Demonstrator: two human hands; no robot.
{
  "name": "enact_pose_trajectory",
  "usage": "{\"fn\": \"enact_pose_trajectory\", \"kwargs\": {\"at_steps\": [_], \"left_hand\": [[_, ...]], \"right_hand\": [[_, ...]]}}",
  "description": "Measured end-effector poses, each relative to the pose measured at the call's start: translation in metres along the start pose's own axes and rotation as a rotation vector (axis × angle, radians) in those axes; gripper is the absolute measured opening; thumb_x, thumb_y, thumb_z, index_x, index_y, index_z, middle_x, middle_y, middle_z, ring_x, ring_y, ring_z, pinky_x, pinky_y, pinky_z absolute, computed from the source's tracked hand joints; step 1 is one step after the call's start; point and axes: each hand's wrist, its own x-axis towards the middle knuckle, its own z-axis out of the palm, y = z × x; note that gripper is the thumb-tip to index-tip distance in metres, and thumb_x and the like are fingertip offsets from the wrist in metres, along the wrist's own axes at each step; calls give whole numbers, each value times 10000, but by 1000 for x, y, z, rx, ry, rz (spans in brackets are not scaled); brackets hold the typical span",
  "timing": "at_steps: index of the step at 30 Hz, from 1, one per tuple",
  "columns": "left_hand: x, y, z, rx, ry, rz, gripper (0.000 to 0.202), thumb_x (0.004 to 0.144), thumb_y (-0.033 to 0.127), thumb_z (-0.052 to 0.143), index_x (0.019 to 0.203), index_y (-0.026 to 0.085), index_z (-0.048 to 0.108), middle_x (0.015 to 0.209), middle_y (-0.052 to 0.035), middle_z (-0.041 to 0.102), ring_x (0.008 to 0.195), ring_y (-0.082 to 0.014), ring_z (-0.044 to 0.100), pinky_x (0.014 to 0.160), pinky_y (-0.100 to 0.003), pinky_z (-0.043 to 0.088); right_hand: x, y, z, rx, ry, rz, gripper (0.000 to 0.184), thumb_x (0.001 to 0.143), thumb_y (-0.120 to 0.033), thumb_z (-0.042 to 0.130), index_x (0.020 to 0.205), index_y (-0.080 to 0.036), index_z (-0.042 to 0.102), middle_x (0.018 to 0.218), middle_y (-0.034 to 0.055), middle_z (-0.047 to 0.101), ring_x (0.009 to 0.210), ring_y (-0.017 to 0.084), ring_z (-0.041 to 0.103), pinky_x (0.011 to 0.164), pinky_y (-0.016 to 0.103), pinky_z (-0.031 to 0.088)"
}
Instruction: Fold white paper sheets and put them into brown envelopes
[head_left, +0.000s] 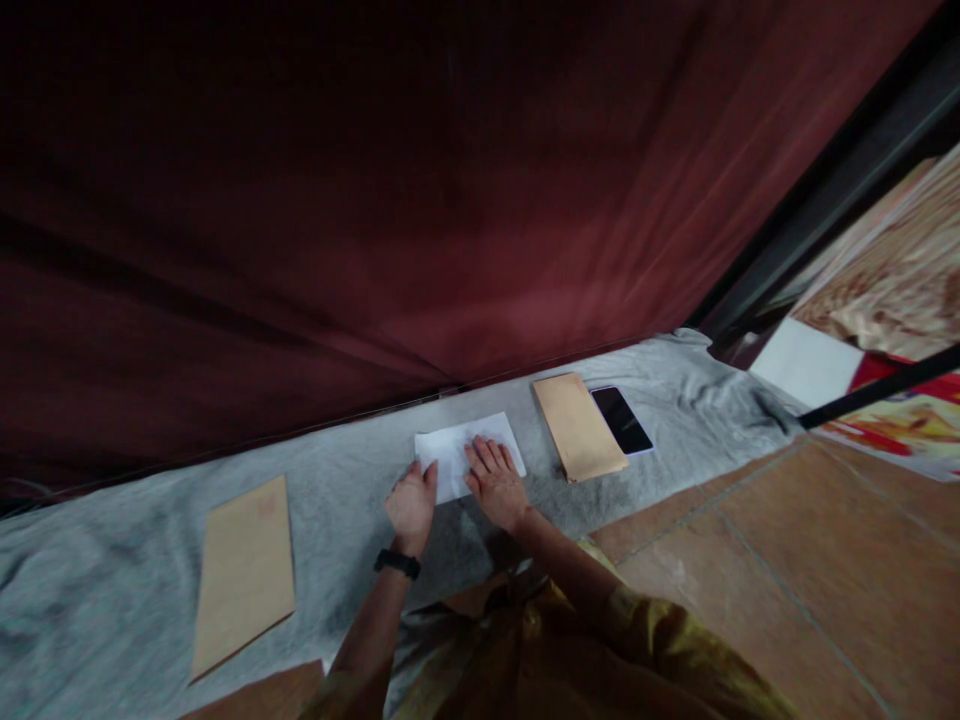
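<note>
A white sheet of paper, which looks folded, lies on the grey cloth in front of me. At its lower left corner my left hand is closed, with the thumb up along the paper's edge. My right hand rests flat on the right half of the sheet, fingers stretched out. To the right lies a stack of brown envelopes, partly beside a dark-screened phone. Another brown envelope, or a stack of them, is off to the left.
The grey cloth covers a long, narrow surface. Behind it hangs a dark red curtain. Brown floor tiles show at the lower right. A dark frame bar and printed panels stand at the right.
</note>
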Motion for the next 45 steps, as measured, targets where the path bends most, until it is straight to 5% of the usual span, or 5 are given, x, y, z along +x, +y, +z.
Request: {"fn": "enact_pose_trajectory", "kwargs": {"at_steps": [11, 19, 24, 30, 45], "left_hand": [[3, 3, -8, -54, -66, -62, 534, 1039, 544, 335, 1123, 169, 706, 863, -156, 761, 797, -266, 731, 636, -301, 425], [-3, -1, -7, -54, 25, -53, 497, 1028, 529, 366, 1188, 149, 643, 894, -141, 738, 838, -277, 702, 730, -342, 481], [-11, 6, -6, -127, 232, 205, 418, 1026, 325, 360, 1298, 94, 578, 1251, -211, 653, 1176, -312, 611, 997, -444, 476], [-17, 32, 20, -289, 174, 584, 487, 1035, 304, 349, 1470, 145, 501, 1622, -136, 401, 1535, -274, 294, 1213, -479, 340], [-21, 37, 35, -122, 142, 471, 535, 1033, 335, 355, 1551, 227, 434, 1638, -84, 380, 1544, -287, 284, 1257, -554, 193]], "right_hand": [[-6, -2, 7, -32, -10, 98, 500, 1067, -422, 421, 1529, -237, 466, 1623, 86, 403, 1468, 304, 397, 1222, 519, 245], [-5, -5, 4, -21, -46, 133, 509, 1056, -398, 433, 1541, -246, 449, 1627, 79, 392, 1472, 313, 392, 1229, 548, 217], [-5, -7, 2, -13, -81, 146, 524, 1065, -399, 397, 1565, -242, 407, 1648, 76, 346, 1503, 321, 346, 1234, 564, 193], [-5, -8, -2, -22, -136, 135, 527, 1067, -309, 367, 1586, -217, 362, 1662, 88, 306, 1521, 327, 314, 1238, 578, 178], [-23, 19, -4, -58, -17, 240, 503, 1066, -316, 396, 1528, -130, 464, 1609, 149, 400, 1492, 273, 387, 1241, 460, 252]]}}
